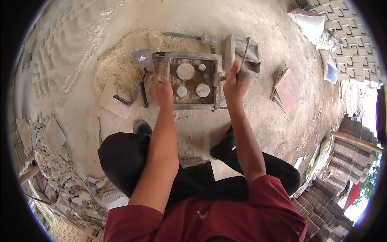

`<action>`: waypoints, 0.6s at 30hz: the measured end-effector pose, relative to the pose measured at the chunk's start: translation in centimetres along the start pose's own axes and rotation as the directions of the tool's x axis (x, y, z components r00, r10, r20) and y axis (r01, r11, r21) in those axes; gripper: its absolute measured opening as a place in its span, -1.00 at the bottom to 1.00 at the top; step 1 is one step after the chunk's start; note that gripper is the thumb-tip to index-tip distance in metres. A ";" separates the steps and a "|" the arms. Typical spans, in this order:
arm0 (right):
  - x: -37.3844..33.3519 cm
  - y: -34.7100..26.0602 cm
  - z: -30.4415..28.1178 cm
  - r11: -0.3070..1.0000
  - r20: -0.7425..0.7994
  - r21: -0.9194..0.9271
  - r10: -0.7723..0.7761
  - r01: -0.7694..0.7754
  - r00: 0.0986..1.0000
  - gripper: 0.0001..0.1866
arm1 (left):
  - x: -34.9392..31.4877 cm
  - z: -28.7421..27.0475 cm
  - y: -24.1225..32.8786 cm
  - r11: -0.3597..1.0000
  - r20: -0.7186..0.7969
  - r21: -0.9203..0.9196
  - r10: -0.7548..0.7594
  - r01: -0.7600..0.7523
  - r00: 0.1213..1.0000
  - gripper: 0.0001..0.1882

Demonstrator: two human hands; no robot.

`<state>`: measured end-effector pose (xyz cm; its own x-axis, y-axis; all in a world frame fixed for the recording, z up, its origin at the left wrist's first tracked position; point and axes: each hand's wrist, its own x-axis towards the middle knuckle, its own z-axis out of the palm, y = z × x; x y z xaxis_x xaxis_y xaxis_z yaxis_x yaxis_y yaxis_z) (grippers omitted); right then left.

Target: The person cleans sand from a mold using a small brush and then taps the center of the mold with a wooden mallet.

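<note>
A rectangular moulding frame (pixel 193 55) lies on the sandy ground before me. Inside it, several round pale discs (pixel 185 71) of different sizes rest on a dark, dusty bed. My left hand (pixel 162 92) is closed at the frame's left side and seems to grip its edge; the fingertips are partly hidden. Over the frame's right side, my right hand (pixel 236 84) is closed round a thin metal rod (pixel 246 48) that points up and away. A trowel (pixel 143 61) with a dark handle lies just left of my left hand. Nearby is a short metal tube (pixel 121 100).
Behind the frame lies a long tool with a block-like end (pixel 208 40). A grey trough (pixel 230 50) stands to the right, with stacked flat boards (pixel 287 90) beyond it. Loose sand (pixel 115 66) is heaped at left, and broken rubble (pixel 60 161) lies lower left.
</note>
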<state>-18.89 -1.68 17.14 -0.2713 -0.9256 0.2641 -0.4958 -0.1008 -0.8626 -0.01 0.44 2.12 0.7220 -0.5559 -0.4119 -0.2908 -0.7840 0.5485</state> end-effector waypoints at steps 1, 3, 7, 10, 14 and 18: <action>-1.3 1.2 0.0 0.994 -0.071 0.107 0.009 -0.002 0.997 -0.50 | -0.1 0.0 0.2 1.000 0.003 -0.001 -0.003 0.003 1.000 -0.37; -1.5 1.5 0.5 0.998 -0.013 0.054 0.022 -0.021 1.000 -0.50 | 0.0 0.0 1.1 0.999 0.088 -0.047 0.026 -0.022 0.996 -0.36; -3.3 0.9 0.1 0.999 -0.096 0.052 0.011 -0.006 0.995 -0.50 | -0.4 -0.2 0.7 0.998 0.117 -0.055 -0.023 0.030 0.993 -0.37; -3.5 0.9 0.0 0.999 -0.079 0.028 -0.029 0.031 0.996 -0.48 | 0.2 0.4 0.4 0.999 0.055 -0.043 0.025 -0.022 0.998 -0.38; -4.2 2.1 -1.8 0.980 -0.073 0.158 0.133 -0.121 0.988 -0.48 | 0.4 0.2 0.8 0.998 0.065 -0.062 0.037 -0.033 0.997 -0.38; -5.2 3.0 -1.8 0.989 -0.025 0.035 0.145 -0.145 0.989 -0.47 | 0.1 -0.1 0.4 0.999 0.076 -0.052 0.010 -0.006 0.997 -0.36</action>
<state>-20.47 3.52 13.98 -0.3611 -0.9210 0.1465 -0.4225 0.0215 -0.9061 0.06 0.13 2.37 0.6692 -0.5828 -0.4610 -0.2618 -0.7655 0.5878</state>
